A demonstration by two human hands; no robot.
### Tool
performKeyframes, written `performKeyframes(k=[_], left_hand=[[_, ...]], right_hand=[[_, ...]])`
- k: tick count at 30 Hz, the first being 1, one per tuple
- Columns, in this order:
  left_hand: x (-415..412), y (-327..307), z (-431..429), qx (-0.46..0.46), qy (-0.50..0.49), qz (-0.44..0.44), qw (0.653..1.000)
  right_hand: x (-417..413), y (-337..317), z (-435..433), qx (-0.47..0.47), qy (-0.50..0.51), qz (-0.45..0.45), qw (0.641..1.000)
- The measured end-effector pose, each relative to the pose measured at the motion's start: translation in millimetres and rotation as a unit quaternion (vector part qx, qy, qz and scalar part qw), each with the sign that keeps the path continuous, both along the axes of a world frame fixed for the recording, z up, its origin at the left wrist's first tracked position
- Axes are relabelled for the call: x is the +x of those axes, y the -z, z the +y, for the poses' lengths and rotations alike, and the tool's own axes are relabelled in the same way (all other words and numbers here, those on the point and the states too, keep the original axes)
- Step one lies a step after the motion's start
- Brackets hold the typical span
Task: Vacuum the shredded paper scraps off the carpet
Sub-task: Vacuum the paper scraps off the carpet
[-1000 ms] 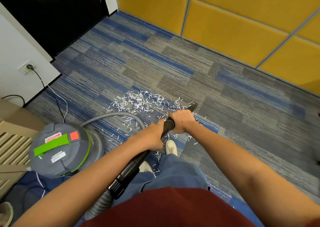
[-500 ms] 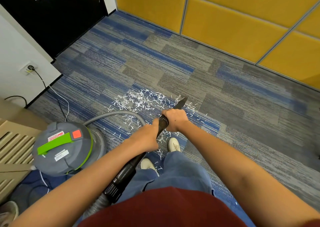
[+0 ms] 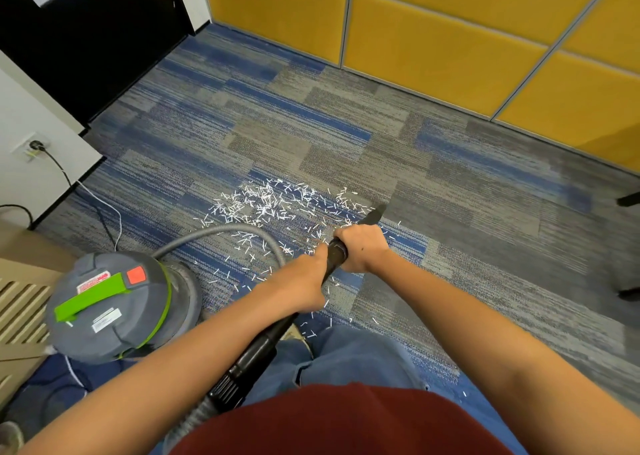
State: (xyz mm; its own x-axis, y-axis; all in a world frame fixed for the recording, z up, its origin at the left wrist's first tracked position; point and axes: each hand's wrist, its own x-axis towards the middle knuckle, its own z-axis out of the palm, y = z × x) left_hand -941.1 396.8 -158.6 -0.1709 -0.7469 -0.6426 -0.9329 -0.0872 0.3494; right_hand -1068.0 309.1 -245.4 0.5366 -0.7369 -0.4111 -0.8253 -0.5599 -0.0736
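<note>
— Where's the mess?
— The white shredded paper scraps (image 3: 270, 205) lie scattered on the blue-grey striped carpet (image 3: 467, 184), mostly in one patch right in front of the person, w/ a few strays nearer the legs.
— And the hands?
— Both are on the long black plastic vacuum tube (image 3: 263, 347). The right hand (image 3: 363, 248) is further fwd, fingers curled over the tube near the nozzle end. The left hand (image 3: 304, 281) sits just behind it, also wrapped round the tube. The two nearly touch.
— Nozzle?
— Its slanted black nozzle tip (image 3: 375, 216) is down by the carpet, at the right edge of the scrap patch. Can't tell if it actually touches.
— The machine?
— A round grey canister vacuum (image 3: 114, 312) w/ green handle & red button stands on the person's left, near the scraps. Its grey ribbed hose (image 3: 221, 231) arcs over the carpet, across some scraps, then drops out of sight behind the left hand.
— Anything else?
— A black power cable (image 3: 59, 167) runs from a plug in the white wall socket (image 3: 34, 145) at left. Plus yellow padded wall panels (image 3: 433, 45) on the far side and a black door (image 3: 86, 38) in the far-left corner.
</note>
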Motion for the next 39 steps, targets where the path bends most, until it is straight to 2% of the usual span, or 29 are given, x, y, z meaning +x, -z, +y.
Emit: performKeyframes(k=[12, 18, 28, 39], left_hand=[[-47.4, -5.7, 19.1, 0.020, 0.043, 0.007, 0.999], [-50.9, -9.7, 23.3, 0.015, 0.042, 0.001, 0.999], [-8.2, -13.6, 29.4, 0.024, 0.003, -0.009, 1.000], [38.8, -19.5, 41.8, 0.016, -0.020, -0.026, 0.999]], right_hand=[[-59.7, -1.9, 26.9, -0.004, 0.002, -0.001, 1.000], [-64.2, -0.9, 33.4, 0.027, 0.039, -0.037, 0.998], [-16.3, -1.5, 28.8, 0.046, -0.006, -0.063, 0.997], [42.9, -15.0, 36.7, 0.064, -0.010, -0.091, 0.994]])
